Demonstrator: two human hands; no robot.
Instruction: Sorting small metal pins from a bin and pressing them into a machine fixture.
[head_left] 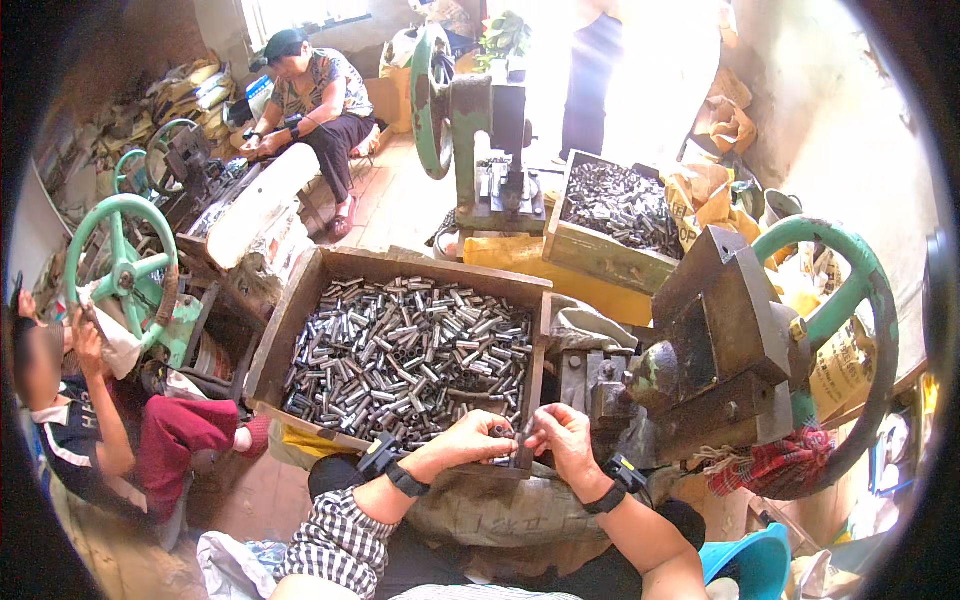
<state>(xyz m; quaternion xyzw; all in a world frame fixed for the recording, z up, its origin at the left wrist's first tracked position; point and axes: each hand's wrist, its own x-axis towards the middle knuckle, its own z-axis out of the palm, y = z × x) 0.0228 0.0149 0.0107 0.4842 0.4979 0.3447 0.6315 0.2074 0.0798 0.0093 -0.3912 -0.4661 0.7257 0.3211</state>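
The left hand's (466, 441) grip is closed on small metal tubes (500, 432) over the wooden box's (440, 268) near right corner. The right hand's (568, 440) fingertips meet, contents unclear. Loose tubes (400, 350) abound; finished count indeterminable.

Bright daylight from the window (310, 14), blown-out glare right of top centre, fisheye-bent edges, black corners

Left hand (474, 437) holds metal tubes (501, 433); right hand (567, 441) just beside.
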